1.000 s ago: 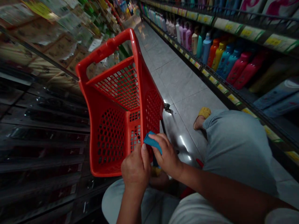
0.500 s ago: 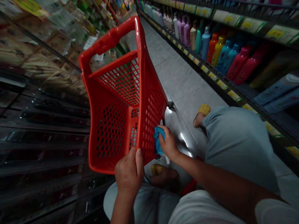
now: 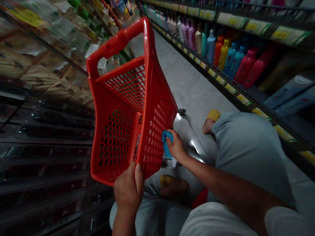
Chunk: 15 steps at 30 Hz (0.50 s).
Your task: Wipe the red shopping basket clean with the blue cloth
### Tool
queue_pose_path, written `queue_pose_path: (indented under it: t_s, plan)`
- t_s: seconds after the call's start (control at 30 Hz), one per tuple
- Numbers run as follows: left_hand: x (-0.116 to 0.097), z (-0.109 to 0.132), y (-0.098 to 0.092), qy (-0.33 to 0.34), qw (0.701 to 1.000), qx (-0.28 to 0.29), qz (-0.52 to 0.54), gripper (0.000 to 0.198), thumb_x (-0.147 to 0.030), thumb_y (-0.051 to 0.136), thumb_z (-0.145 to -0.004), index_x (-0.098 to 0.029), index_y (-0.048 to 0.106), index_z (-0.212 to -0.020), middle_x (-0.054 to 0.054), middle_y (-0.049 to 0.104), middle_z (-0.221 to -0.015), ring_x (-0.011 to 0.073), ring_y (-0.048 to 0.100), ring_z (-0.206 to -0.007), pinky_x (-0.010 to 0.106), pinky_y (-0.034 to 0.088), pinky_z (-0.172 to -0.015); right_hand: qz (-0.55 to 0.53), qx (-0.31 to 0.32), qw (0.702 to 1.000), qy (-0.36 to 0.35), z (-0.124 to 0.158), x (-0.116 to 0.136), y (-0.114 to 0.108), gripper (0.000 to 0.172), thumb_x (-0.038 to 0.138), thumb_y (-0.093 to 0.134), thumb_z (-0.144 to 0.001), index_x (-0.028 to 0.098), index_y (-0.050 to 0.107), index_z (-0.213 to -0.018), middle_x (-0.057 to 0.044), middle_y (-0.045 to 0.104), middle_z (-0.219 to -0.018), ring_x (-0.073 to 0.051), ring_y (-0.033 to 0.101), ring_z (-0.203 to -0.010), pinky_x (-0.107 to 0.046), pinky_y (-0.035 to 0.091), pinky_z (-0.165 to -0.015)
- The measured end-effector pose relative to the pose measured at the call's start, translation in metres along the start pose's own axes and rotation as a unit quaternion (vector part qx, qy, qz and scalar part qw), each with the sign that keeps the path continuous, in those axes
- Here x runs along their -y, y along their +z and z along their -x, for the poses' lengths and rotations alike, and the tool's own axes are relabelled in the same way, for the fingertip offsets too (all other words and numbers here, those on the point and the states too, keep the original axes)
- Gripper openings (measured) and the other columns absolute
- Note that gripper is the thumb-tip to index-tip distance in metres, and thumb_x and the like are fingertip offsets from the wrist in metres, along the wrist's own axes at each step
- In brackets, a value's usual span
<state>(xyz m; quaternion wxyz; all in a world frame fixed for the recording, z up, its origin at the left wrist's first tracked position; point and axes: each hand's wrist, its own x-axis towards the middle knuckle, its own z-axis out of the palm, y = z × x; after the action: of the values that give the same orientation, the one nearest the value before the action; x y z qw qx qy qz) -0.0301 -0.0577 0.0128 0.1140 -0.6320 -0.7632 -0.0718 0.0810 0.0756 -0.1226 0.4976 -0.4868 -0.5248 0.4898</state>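
red plastic shopping basket (image 3: 155, 137), blue cloth (image 3: 166, 143)

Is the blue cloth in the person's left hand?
No, the blue cloth is in the right hand, against the red plastic basket, while the left hand grips the basket's near edge.

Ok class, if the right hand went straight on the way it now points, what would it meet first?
The right hand holds a blue cloth and points at the perforated side of the red plastic basket, which it would meet first; the cloth looks pressed against it, though depth is unclear.
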Motion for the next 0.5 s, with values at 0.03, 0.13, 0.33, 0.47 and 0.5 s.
queue_pose_path:
  t_s: [0.03,0.13,0.33,0.47,0.5]
  plan:
    - [0.002,0.002,0.0,-0.002,1.0,0.0,0.001,0.036,-0.032,0.033,-0.103,-0.022,0.05,-0.073,-0.002,0.051,-0.054,0.0135,0.048,-0.046,0.029,0.026,-0.053,-0.011,0.003,1.0,-0.018,-0.003,0.009,0.001,0.034,0.019,0.051,-0.09,0.022,0.061,-0.122,-0.01,0.07,-0.114,-0.024,0.067,-0.107,-0.047,0.055,-0.099]
    - [0.009,0.006,0.0,-0.004,1.0,0.004,0.005,0.035,-0.032,0.033,-0.103,-0.022,0.05,-0.074,-0.002,0.052,-0.055,0.0135,0.049,-0.048,0.029,0.026,-0.053,-0.043,0.04,0.989,-0.132,-0.011,0.052,0.003,0.042,0.021,0.052,-0.093,0.025,0.055,-0.135,-0.008,0.065,-0.129,-0.021,0.061,-0.121,-0.041,0.049,-0.109]
    - [0.02,0.009,-0.007,-0.004,1.0,0.017,0.023,0.038,-0.033,0.033,-0.102,-0.022,0.048,-0.069,-0.003,0.051,-0.053,0.0118,0.048,-0.045,0.027,0.029,-0.052,0.024,0.046,0.998,-0.033,-0.008,0.011,0.003,0.042,0.015,0.05,-0.087,0.022,0.062,-0.127,-0.01,0.067,-0.12,-0.022,0.064,-0.112,-0.04,0.053,-0.102]
    - [0.023,0.01,-0.013,-0.01,0.998,0.046,0.033,0.035,-0.03,0.036,-0.101,-0.022,0.05,-0.071,-0.002,0.055,-0.056,0.0111,0.05,-0.047,0.025,0.031,-0.053,0.05,0.016,0.998,0.046,-0.018,-0.019,0.009,0.043,0.016,0.053,-0.082,0.02,0.061,-0.124,-0.011,0.071,-0.112,-0.025,0.067,-0.105,-0.047,0.054,-0.098]
    - [0.023,0.01,-0.014,-0.013,0.998,0.051,0.036,0.034,-0.03,0.036,-0.101,-0.022,0.051,-0.072,-0.002,0.055,-0.057,0.0112,0.051,-0.048,0.025,0.031,-0.053,0.043,0.01,0.999,0.021,-0.022,-0.011,0.011,0.044,0.017,0.053,-0.083,0.019,0.059,-0.127,-0.012,0.07,-0.117,-0.026,0.066,-0.108,-0.047,0.053,-0.099]
